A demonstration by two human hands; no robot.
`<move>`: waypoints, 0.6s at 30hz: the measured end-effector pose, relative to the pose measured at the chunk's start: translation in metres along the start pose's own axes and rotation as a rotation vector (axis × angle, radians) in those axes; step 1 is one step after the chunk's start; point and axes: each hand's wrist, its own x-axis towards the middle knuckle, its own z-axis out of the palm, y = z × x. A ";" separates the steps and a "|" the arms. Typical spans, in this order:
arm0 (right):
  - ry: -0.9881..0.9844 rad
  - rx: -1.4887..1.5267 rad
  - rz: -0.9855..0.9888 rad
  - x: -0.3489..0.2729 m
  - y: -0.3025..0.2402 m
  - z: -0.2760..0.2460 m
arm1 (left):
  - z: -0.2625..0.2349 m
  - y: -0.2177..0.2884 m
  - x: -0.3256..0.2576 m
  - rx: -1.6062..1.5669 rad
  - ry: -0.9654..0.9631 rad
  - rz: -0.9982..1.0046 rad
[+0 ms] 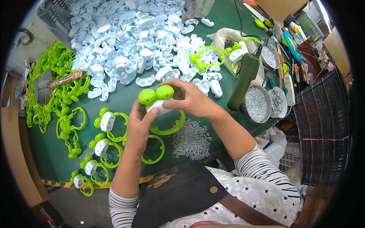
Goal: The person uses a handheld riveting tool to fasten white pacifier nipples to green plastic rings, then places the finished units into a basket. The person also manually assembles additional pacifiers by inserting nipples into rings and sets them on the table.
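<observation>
Between my two hands, over the green table (114,91), is a green plastic ring piece (164,92) with two round knobs and a white shell (161,109) fitted at its base. My left hand (139,119) grips it from the left, thumb on the white shell. From the right, my right hand (190,99) pinches it, fingers behind the knobs and thumb on the shell. The ring's loop hangs below my fingers. Just beneath lies a heap of small silver screws (193,140). Another green loop (154,150) rests beside my left forearm, which hides part of it.
Several similar ring pieces (102,147) line the table's left front. Loose green rings (53,72) pile up farther left. A big heap of white shells (125,41) fills the back. At right are a dark green electric screwdriver (243,81), a screw bowl (256,103) and a black crate (321,129).
</observation>
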 end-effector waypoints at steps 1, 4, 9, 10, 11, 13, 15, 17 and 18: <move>0.016 -0.155 0.014 -0.002 -0.007 -0.010 | 0.000 -0.002 0.001 0.021 -0.017 -0.036; 0.426 -0.554 -0.115 0.007 -0.005 -0.028 | -0.001 -0.010 0.013 0.258 -0.095 -0.120; 0.581 -0.860 -0.266 0.033 0.007 -0.040 | 0.009 -0.040 0.028 0.426 -0.121 -0.217; 0.546 -0.918 -0.276 0.039 0.013 -0.038 | 0.010 -0.041 0.030 0.584 -0.129 -0.208; 0.512 -1.000 -0.249 0.044 0.017 -0.032 | 0.010 -0.042 0.032 0.742 -0.139 -0.198; 0.480 -1.239 -0.188 0.051 0.027 -0.030 | 0.015 -0.036 0.030 1.045 -0.136 -0.034; 0.496 -1.417 -0.062 0.060 0.031 -0.024 | 0.014 -0.033 0.028 1.198 -0.091 0.053; 0.507 -1.397 -0.157 0.070 0.041 -0.025 | 0.010 -0.031 0.025 1.274 -0.061 0.113; 0.511 -1.386 -0.207 0.073 0.044 -0.025 | 0.010 -0.028 0.024 1.287 -0.065 0.122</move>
